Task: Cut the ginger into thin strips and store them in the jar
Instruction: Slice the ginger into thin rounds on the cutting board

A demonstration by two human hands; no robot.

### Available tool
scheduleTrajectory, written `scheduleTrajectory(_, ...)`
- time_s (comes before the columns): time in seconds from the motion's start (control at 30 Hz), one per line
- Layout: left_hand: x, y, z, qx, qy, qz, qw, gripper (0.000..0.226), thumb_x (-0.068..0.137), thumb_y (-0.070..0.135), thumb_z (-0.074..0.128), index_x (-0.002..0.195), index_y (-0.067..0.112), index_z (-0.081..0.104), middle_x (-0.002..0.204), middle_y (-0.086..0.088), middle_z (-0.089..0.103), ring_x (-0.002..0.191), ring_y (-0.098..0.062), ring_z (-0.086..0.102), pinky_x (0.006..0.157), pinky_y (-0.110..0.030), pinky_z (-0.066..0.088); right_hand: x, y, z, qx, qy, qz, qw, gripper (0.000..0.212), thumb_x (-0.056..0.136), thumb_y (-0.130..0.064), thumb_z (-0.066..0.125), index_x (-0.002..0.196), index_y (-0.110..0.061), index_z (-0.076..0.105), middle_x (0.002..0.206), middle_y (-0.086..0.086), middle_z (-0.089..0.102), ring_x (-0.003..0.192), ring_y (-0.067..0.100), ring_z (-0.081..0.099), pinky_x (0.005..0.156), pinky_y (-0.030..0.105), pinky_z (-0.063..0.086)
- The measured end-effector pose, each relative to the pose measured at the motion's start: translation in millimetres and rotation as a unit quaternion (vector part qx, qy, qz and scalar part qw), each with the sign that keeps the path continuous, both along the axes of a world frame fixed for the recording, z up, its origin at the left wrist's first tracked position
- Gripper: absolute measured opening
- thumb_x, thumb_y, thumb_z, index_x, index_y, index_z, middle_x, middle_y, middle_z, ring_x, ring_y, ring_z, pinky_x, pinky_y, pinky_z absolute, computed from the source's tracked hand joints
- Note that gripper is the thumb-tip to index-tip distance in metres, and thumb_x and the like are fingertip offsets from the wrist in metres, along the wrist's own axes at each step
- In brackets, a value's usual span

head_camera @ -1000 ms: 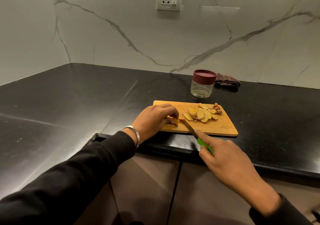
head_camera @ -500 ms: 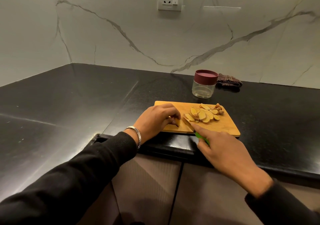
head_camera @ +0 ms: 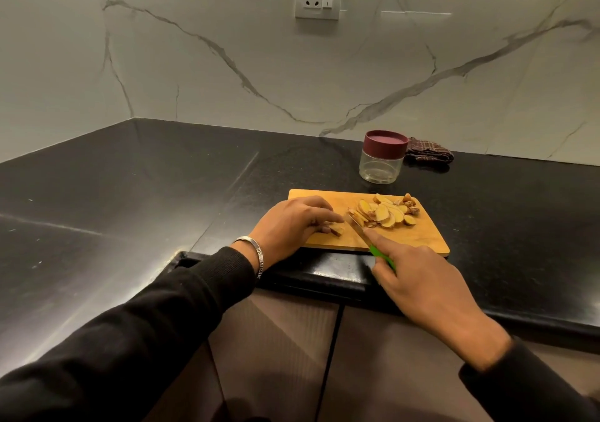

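the cutting board (head_camera: pixel 418 243) lies at the counter's (head_camera: pixel 130 187) front edge. ginger slices (head_camera: pixel 386 212) are heaped toward the board's back right corner, a ginger piece (head_camera: pixel 433 231) near its left edge. the jar (head_camera: pixel 382 161) stands behind the board, a cloth (head_camera: pixel 428 154) to its right by the wall.

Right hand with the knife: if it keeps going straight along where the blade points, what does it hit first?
Probably the pile of ginger slices. The right hand aims the knife up and left over the cutting board, its tip at the pile's near-left edge. Depth is unclear; it may pass just beside them.
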State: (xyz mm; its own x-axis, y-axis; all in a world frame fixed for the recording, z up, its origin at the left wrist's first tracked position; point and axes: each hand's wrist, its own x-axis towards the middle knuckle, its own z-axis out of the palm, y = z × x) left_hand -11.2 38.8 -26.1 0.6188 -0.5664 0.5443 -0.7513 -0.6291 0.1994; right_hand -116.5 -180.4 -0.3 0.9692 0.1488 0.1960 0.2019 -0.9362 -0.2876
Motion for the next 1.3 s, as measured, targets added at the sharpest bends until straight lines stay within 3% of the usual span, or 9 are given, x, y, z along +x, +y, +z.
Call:
scheduleTrajectory(0.13,-1,-1,1,-0.008,0.003,-0.007,1.0,0.016,0.093,0.016,0.068,0.104,0.022,0.078,0.11,0.005,0.071,0.096,-0.009,0.066,0.083,-0.029,0.057,-2,4,0,0.005,0.007,0.011,1.0,0.054,0.103,-0.038,0.038,0.152,-0.053,0.021,0.069,-0.009,0.054,0.063,0.007,0.05,0.049,0.027,0.034)
scheduleTrajectory(0.27,-2,0,2,-0.018,0.004,-0.004,1.0,0.012,0.091,0.012,0.07,0.097,0.019,0.077,0.107,0.004,0.071,0.094,-0.008,0.066,0.084,-0.019,0.055,-3,6,-1,0.013,-0.004,0.015,1.0,0.053,0.103,-0.038,0.038,0.152,-0.052,0.021,0.068,-0.009,0.055,0.064,0.007,0.051,0.05,0.025,0.036)
scheduleTrajectory(0.47,-2,0,2,-0.038,-0.006,0.01,0.999,0.012,0.092,0.013,0.069,0.102,0.019,0.071,0.106,0.005,0.068,0.09,-0.008,0.062,0.078,-0.018,0.05,-6,12,0,0.025,-0.01,0.019,0.999,0.055,0.103,-0.036,0.038,0.154,-0.048,0.021,0.069,-0.009,0.055,0.063,0.007,0.05,0.05,0.023,0.032)
scheduleTrajectory(0.67,-2,0,2,-0.013,0.012,-0.031,0.999,0.01,0.092,0.024,0.069,0.099,0.02,0.076,0.105,0.009,0.07,0.093,-0.005,0.063,0.081,-0.031,0.056,-4,18,-2,0.015,-0.006,0.027,1.0,0.055,0.104,-0.036,0.036,0.156,-0.043,0.02,0.074,-0.008,0.056,0.067,0.009,0.052,0.052,0.027,0.035)
scheduleTrajectory(0.8,-3,0,2,-0.012,-0.004,-0.031,0.999,0.01,0.09,0.02,0.071,0.099,0.02,0.077,0.103,0.007,0.071,0.092,-0.006,0.065,0.079,-0.031,0.057,0,24,0,0.014,-0.019,0.036,0.999,0.055,0.104,-0.035,0.037,0.156,-0.041,0.022,0.077,-0.008,0.055,0.067,0.008,0.048,0.05,0.023,0.029)
scheduleTrajectory(1.17,-4,0,4,-0.008,-0.028,-0.03,0.999,0.01,0.086,0.016,0.075,0.095,0.02,0.077,0.096,0.006,0.073,0.084,-0.006,0.067,0.073,-0.027,0.058,12,34,1,-0.022,-0.014,0.041,0.999,0.054,0.105,-0.034,0.037,0.157,-0.037,0.023,0.089,-0.002,0.061,0.075,0.014,0.053,0.053,0.026,0.035)
scheduleTrajectory(1.3,-4,0,4,-0.012,-0.03,-0.026,0.999,0.008,0.086,0.016,0.076,0.093,0.02,0.077,0.094,0.006,0.073,0.081,-0.007,0.068,0.071,-0.028,0.058,12,36,-2,-0.025,-0.011,0.04,0.999,0.055,0.105,-0.034,0.037,0.158,-0.037,0.019,0.08,-0.004,0.055,0.071,0.012,0.049,0.05,0.023,0.03)
